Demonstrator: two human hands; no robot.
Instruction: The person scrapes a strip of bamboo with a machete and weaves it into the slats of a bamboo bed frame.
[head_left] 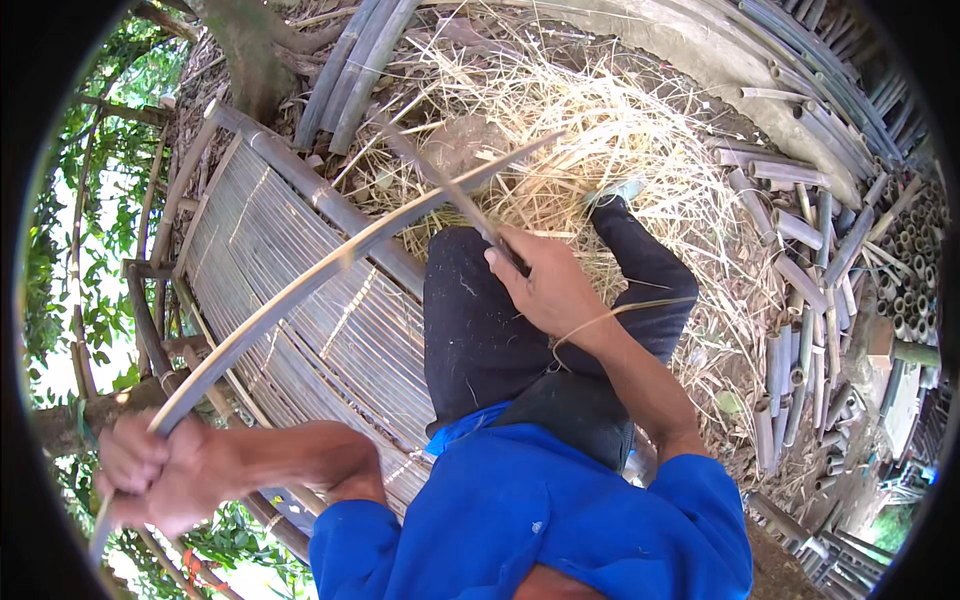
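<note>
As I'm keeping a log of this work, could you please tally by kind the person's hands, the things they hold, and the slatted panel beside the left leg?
Hands: 2 (left hand, right hand)
Knife, in the right hand: 1
Long strip, in the left hand: 1
Slatted panel: 1
Total: 5

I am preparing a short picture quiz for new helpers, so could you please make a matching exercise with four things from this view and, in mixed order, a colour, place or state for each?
Things:
1. Knife
2. Long strip
3. Shavings
4. Shirt

Descriptions:
A. Plain bright blue
B. Held in the right hand
C. Held in the left hand
D. Pale and loosely scattered

Right pairs: 1-B, 2-C, 3-D, 4-A
</note>
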